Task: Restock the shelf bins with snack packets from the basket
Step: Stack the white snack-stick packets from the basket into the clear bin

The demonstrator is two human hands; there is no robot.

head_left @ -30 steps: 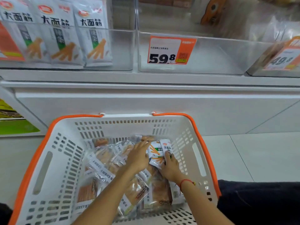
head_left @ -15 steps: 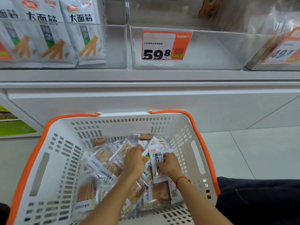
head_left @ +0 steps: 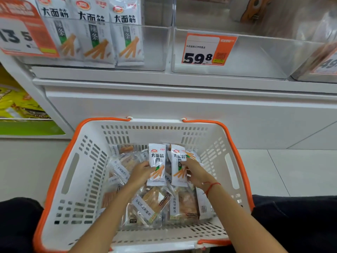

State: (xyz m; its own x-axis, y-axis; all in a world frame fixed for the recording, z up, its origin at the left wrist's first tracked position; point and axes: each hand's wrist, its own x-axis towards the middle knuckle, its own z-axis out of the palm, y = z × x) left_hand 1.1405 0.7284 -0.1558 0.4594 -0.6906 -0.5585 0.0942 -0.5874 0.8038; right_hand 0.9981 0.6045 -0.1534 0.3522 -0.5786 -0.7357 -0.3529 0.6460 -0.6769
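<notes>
A white basket with an orange rim [head_left: 80,161] sits in front of me on the floor, holding several clear and white snack packets [head_left: 145,207]. My left hand [head_left: 140,173] grips one white packet with black characters [head_left: 157,164], held upright above the pile. My right hand [head_left: 196,170] grips a second white packet of the same kind [head_left: 177,167], with more behind it. Above, a clear shelf bin [head_left: 155,48] holds three matching white packets [head_left: 94,33]. The clear bin [head_left: 255,57] to its right is empty.
An orange price tag reading 59.8 [head_left: 207,49] hangs on the empty bin. Another orange tag [head_left: 21,30] hangs at the upper left. A third bin [head_left: 317,63] stands at the far right. Yellow-green packaging [head_left: 16,101] shows on a lower shelf at left. My dark trouser knees flank the basket.
Both hands went from rummaging flat in the pile to each lifting a white packet upright. The view has shifted, so the left bin sits more to the centre.
</notes>
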